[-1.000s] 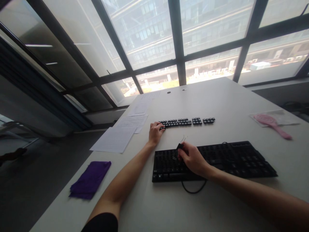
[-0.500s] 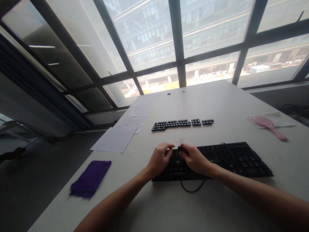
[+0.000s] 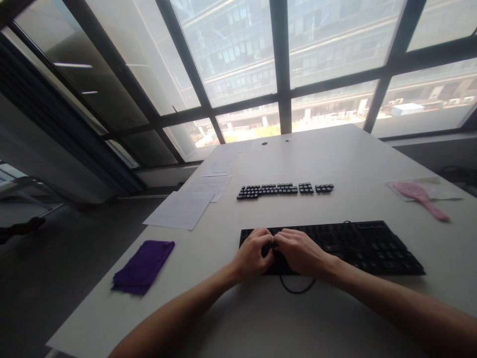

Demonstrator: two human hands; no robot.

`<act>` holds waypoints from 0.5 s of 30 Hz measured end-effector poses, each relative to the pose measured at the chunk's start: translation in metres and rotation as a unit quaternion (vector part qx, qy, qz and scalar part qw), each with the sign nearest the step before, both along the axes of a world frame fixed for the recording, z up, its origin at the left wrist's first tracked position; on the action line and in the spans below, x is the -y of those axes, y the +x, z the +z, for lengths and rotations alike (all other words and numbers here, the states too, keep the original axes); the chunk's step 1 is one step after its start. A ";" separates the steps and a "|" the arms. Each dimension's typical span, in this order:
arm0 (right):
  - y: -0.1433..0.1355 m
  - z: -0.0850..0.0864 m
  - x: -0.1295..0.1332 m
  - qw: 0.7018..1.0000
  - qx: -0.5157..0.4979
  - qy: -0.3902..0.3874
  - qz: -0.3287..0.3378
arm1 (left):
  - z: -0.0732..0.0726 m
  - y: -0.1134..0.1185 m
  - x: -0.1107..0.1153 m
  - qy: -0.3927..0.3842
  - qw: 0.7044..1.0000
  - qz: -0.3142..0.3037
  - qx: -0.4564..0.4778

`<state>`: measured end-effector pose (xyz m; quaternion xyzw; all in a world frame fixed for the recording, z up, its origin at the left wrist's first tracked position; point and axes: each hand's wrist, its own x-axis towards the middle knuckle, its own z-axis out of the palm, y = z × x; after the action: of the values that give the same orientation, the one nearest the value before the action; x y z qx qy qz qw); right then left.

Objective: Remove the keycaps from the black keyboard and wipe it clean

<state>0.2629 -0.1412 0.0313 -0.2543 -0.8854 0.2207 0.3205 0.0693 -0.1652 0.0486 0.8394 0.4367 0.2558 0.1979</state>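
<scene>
Presently, the left hand and right hand meet, grip impossible to tell, over the left half of a long black plastic keyboard lying crosswise.

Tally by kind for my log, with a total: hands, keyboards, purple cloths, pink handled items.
Left hand and right hand: 2
Keyboard: 1
Purple cloth: 1
Pink handled item: 1
Total: 5

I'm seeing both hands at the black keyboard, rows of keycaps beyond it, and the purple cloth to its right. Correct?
Wrong side: the head view shows the purple cloth left of the black keyboard. The left hand and right hand are at the keyboard, with the keycaps beyond it.
</scene>
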 end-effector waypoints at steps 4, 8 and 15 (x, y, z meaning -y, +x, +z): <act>0.000 -0.002 -0.001 0.998 -0.038 -0.041 -0.010 | 0.000 0.000 0.000 -0.008 1.000 -0.017 -0.016; 0.001 -0.002 -0.003 0.982 -0.109 -0.150 -0.046 | -0.006 -0.001 -0.003 -0.024 1.000 0.006 0.013; 0.002 0.002 -0.004 0.973 -0.151 -0.157 -0.077 | -0.006 0.000 -0.003 -0.022 0.997 0.024 0.064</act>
<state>0.2653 -0.1371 0.0332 -0.3329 -0.7587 0.3671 0.4228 0.0697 -0.1621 0.0426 0.8061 0.4486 0.3043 0.2375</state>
